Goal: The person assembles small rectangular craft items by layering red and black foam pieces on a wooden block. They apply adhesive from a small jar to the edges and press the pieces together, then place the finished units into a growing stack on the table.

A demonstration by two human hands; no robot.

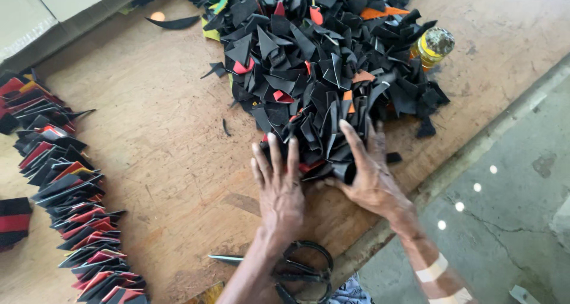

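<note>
Scissors (303,271) with black handles are lying closest to me on the wooden desk (172,161), partly hidden under my left forearm, their blades pointing off to my left. Just beyond them my left hand (279,188) is lying palm down with the fingers spread, the fingertips touching the near edge of a big heap of black scraps (320,60). My right hand (368,173) is pressing against the same near edge from the right side, fingers open and slightly curled around a few of the black pieces; I cannot tell whether it is really gripping any of them. Two pale strips are showing across my right forearm.

The heap is sitting in the middle of the desk ahead of me and reaching to the far edge of the view. It is mostly black, pointed offcuts, with red, orange and a few yellow-green bits mixed in. A small bottle (432,46) of yellow liquid with a worn cap is standing at the right side of the heap, touching the scraps.

Well apart, along the left side of the desk, a long row of folded black-and-red pieces (71,203) is lying overlapped like scales, curving toward me. One loose curved black sliver (173,23) is lying alone near the far left. A grey concrete floor (504,179) is showing to my right, below the desk edge.
</note>
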